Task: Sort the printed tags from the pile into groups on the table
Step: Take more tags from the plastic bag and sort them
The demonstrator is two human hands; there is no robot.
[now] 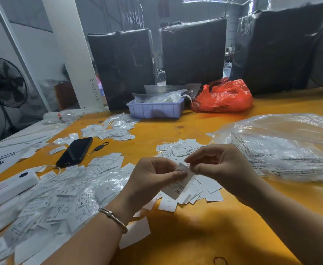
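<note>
Counter (204,236): orange top.
Left: loose pile of printed tags (61,194), black phone (74,152).
Back: lavender tray (154,109), red plastic bag (223,97).
Right: clear plastic bags (283,150).

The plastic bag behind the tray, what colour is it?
Red-orange bag, seen in the head view.

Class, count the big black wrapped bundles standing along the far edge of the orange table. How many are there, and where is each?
3. One black bundle stands at left behind the purple tray, one in the middle, one at right behind the red bag. Others may be hidden.
</note>
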